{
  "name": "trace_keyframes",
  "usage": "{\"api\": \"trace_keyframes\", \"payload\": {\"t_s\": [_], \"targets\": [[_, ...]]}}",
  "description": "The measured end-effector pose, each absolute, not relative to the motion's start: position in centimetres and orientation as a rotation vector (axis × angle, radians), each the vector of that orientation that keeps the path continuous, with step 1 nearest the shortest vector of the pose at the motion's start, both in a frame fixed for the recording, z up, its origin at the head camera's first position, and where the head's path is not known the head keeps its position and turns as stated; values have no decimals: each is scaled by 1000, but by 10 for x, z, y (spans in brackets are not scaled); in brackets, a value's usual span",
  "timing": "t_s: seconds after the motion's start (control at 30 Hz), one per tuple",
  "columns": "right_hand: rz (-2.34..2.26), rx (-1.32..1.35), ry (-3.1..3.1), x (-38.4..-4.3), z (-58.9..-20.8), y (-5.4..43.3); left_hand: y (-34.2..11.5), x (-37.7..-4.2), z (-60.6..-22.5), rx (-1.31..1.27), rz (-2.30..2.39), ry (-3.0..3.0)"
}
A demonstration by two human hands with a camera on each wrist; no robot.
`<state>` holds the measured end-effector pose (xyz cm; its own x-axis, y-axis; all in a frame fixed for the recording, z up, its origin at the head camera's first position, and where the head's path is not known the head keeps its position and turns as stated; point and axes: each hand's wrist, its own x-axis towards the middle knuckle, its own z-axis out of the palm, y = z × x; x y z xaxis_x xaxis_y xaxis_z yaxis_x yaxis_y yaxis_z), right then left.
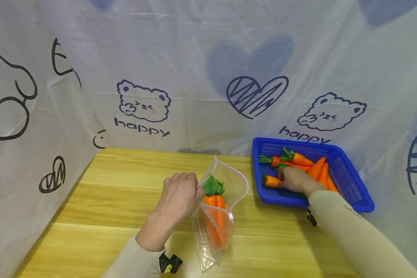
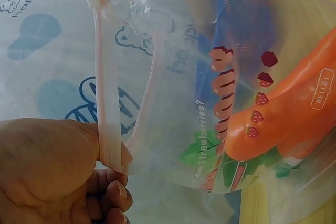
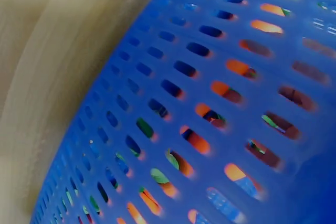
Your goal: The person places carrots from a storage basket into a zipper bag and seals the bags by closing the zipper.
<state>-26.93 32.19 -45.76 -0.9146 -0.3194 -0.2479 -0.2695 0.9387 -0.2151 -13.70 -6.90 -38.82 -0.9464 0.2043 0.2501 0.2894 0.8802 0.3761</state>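
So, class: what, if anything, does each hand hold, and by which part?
The left hand pinches the clear bag by its zip edge. Whether the right hand grips the carrot beside its fingers cannot be told.

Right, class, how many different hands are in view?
2. The left hand pinches the edge of the plastic bag; the right hand is inside the blue basket, at a carrot, partly hidden.

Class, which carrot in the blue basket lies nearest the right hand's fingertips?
The front-left carrot, its green end pointing left; the right hand partly covers it. The other carrots there lie farther back or right.
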Motion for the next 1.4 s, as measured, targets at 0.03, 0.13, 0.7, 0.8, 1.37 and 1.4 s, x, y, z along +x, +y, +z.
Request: {"api": "trace_keyframes", "payload": {"t_s": [0.03,0.13,0.7,0.8,1.37,1.4], "targets": [[-248,-434,2813,-270,-459,321,-69,-137,-388,-377,-616,-2848],[-214,-467,2821,-271,-465,321,-70,-136,-388,-378,-613,-2848],[-28,-437,2941,-263,-440,328,-70,-135,-391,-383,-634,-2828],[-1,-437,2825,-259,-441,335,-69,-134,-391,-390,-638,-2826],[78,-490,2870,-252,-457,336,-67,-133,-391,-389,-627,-2829],[94,-493,2876,-252,-457,336,-67,-133,-391,-388,-625,-2831]]}}
